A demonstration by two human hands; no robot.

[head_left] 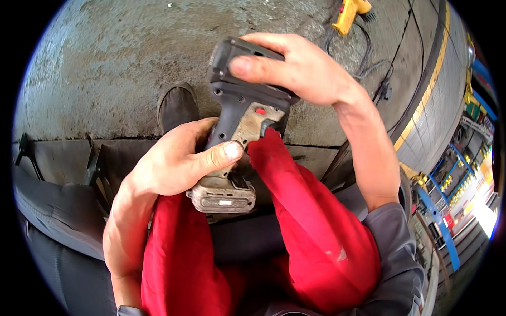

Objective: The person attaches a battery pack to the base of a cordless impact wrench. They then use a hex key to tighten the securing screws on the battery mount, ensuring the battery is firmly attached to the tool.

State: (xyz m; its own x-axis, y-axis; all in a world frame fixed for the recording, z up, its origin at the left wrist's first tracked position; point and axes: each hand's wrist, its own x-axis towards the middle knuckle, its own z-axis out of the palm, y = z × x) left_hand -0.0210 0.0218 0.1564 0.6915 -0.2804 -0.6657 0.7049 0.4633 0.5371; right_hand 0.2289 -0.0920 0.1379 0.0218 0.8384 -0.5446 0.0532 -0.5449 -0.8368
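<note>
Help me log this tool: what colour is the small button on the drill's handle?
Red, on the grey drill held by both hands; head view.

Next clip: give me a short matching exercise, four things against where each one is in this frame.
Things:
1. left hand
2. right hand
3. yellow tool
4. dark shoe

Places:
a. lying on the concrete floor at top
b. gripping the drill's handle
c. on the floor left of the drill
d. over the drill's top end

Pairs: 1-b, 2-d, 3-a, 4-c

- I see a grey concrete floor [121,58], rough and stained.
- A yellow power tool [350,11] lies on it at the top.
- A black cable [375,66] trails just beside that.
</note>
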